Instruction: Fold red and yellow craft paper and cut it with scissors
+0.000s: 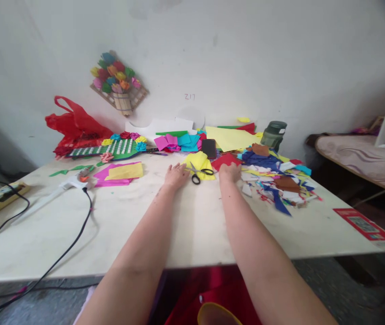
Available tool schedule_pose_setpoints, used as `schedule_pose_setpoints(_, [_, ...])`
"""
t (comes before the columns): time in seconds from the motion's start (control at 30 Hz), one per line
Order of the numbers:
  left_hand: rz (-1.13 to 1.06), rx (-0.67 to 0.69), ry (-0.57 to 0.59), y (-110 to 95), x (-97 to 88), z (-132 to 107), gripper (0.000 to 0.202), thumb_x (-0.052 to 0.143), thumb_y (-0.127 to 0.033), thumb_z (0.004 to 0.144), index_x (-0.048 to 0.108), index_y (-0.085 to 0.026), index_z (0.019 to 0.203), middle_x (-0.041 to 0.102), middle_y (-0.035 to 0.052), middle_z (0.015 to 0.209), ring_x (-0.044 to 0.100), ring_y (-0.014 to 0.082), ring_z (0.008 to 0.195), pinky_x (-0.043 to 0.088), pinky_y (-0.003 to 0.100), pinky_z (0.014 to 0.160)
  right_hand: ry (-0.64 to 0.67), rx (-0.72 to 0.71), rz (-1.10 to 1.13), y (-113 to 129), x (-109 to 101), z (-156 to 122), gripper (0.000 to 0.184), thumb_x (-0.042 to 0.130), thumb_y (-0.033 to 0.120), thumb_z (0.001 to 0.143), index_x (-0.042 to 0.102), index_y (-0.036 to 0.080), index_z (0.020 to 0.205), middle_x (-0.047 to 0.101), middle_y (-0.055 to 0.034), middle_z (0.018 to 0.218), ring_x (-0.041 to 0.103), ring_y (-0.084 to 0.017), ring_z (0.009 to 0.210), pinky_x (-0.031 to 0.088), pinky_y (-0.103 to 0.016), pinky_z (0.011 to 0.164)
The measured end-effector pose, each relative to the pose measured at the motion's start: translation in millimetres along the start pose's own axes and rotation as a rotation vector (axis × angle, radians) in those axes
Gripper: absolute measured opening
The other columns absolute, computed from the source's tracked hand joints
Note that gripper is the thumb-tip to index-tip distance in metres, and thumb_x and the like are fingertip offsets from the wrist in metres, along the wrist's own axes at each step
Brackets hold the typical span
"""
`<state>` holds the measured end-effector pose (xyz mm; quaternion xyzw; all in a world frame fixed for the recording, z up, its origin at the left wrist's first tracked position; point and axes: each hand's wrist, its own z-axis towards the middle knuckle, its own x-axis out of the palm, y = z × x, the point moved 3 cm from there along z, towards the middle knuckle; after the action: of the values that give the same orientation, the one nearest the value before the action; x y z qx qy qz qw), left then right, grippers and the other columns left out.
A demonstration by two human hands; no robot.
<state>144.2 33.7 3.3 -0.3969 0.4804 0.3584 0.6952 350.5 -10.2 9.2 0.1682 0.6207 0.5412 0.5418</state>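
My left hand (176,175) lies on the white table with its fingers stretched out, beside the left edge of a yellow sheet of paper (199,160). Black-handled scissors (195,171) rest across that sheet, blades parted, between my two hands. My right hand (230,172) is at the near edge of a piece of red paper (225,160), fingers bent down onto it. The fingertips are partly hidden, but they appear closed on the red paper. A dark phone (208,148) lies just behind the yellow and red pieces.
Coloured paper scraps (289,184) heap up on the right, before a green bottle (278,135). Pink and yellow sheets (124,171) and a hot glue gun (77,179) with its cord lie left. Behind are paper flowers (124,135) and a red plastic bag (77,124).
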Motion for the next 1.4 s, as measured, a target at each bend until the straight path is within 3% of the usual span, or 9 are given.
schedule_pose_setpoints(0.13, [-0.012, -0.024, 0.034, 0, 0.8, -1, 0.05, 0.028, -0.041, 0.086, 0.04, -0.018, 0.13, 0.044, 0.0085, 0.135, 0.039, 0.0196, 0.124, 0.013, 0.046, 0.107, -0.087, -0.006, -0.035, 3, -3, -4, 0.051, 0.052, 0.018, 0.066, 0.056, 0.012, 0.116, 0.025, -0.0202, 0.142, 0.034, -0.035, 0.122, 0.032, -0.047, 0.094])
schedule_pose_setpoints(0.23, [-0.001, -0.04, 0.031, -1, 0.7, -2, 0.049, 0.03, -0.04, 0.086, 0.041, -0.019, 0.129, 0.045, 0.0083, 0.134, 0.041, 0.0213, 0.122, 0.013, 0.05, 0.106, -0.092, -0.25, -0.114, 19, -7, -15, 0.043, 0.049, 0.021, 0.071, 0.059, 0.014, 0.113, 0.033, -0.0163, 0.139, 0.033, -0.031, 0.124, 0.029, -0.044, 0.096])
schedule_pose_setpoints(0.33, [0.022, -0.046, 0.012, -2, 0.2, -2, 0.048, 0.031, -0.039, 0.085, 0.043, -0.02, 0.127, 0.05, 0.0087, 0.13, 0.044, 0.0221, 0.119, 0.013, 0.051, 0.105, 0.182, -0.562, -0.251, 35, 2, -36, 0.034, 0.041, 0.023, 0.08, 0.064, 0.015, 0.103, 0.059, -0.0127, 0.11, 0.05, -0.025, 0.105, 0.033, -0.039, 0.09])
schedule_pose_setpoints(0.47, [0.07, -0.059, -0.011, -4, -2.4, -4, 0.046, 0.034, -0.038, 0.084, 0.046, -0.021, 0.126, 0.058, 0.0095, 0.119, 0.049, 0.0232, 0.113, 0.013, 0.05, 0.105, 0.359, -0.772, -0.489, 42, 17, -65, 0.037, 0.047, 0.038, 0.079, 0.065, 0.015, 0.1, 0.06, -0.0134, 0.107, 0.047, -0.029, 0.106, 0.029, -0.042, 0.09])
schedule_pose_setpoints(0.7, [0.075, -0.069, -0.085, -6, -5.1, -4, 0.046, 0.038, -0.033, 0.082, 0.047, -0.023, 0.126, 0.048, 0.0042, 0.132, 0.043, 0.023, 0.116, 0.021, 0.04, 0.103, 0.506, -0.832, -0.594, 41, 26, -78, 0.039, 0.043, 0.037, 0.081, 0.061, 0.014, 0.106, 0.058, -0.0144, 0.113, 0.042, -0.028, 0.109, 0.031, -0.04, 0.086])
schedule_pose_setpoints(0.83, [0.069, -0.12, -0.076, -3, -3.6, -3, 0.053, 0.039, -0.035, 0.08, 0.042, -0.017, 0.13, 0.058, 0.011, 0.117, 0.044, 0.0242, 0.113, 0.032, 0.036, 0.093, 0.511, -0.859, -0.6, 43, 24, -79, 0.033, 0.046, 0.03, 0.079, 0.061, 0.015, 0.104, 0.058, -0.0128, 0.11, 0.042, -0.027, 0.108, 0.033, -0.037, 0.085])
schedule_pose_setpoints(1.0, [0.099, -0.196, -0.067, -4, -8.7, -6, 0.054, 0.038, -0.035, 0.08, 0.041, -0.018, 0.13, 0.061, 0.0134, 0.107, 0.044, 0.024, 0.112, 0.032, 0.035, 0.091, 0.509, -0.9, -0.624, 45, 25, -82, 0.033, 0.047, 0.026, 0.077, 0.06, 0.016, 0.106, 0.059, -0.012, 0.109, 0.047, -0.028, 0.102, 0.034, -0.037, 0.084])
schedule_pose_setpoints(1.2, [0.174, -0.247, -0.097, -10, -16.0, -10, 0.045, 0.044, -0.041, 0.076, 0.055, -0.016, 0.112, 0.063, 0.0146, 0.097, 0.049, 0.0267, 0.105, 0.032, 0.037, 0.089, 0.517, -0.925, -0.667, 46, 23, -81, 0.034, 0.047, 0.02, 0.077, 0.057, 0.019, 0.109, 0.061, -0.0117, 0.105, 0.05, -0.027, 0.102, 0.033, -0.039, 0.085])
schedule_pose_setpoints(1.4, [0.222, -0.315, -0.177, -8, -19.4, -11, 0.037, 0.045, -0.047, 0.076, 0.064, -0.019, 0.092, 0.064, 0.0123, 0.084, 0.048, 0.0288, 0.104, 0.029, 0.042, 0.092, 0.455, -0.836, -0.624, 48, 16, -71, 0.041, 0.048, 0.018, 0.076, 0.051, 0.017, 0.117, 0.062, -0.0127, 0.105, 0.048, -0.027, 0.106, 0.033, -0.039, 0.087])
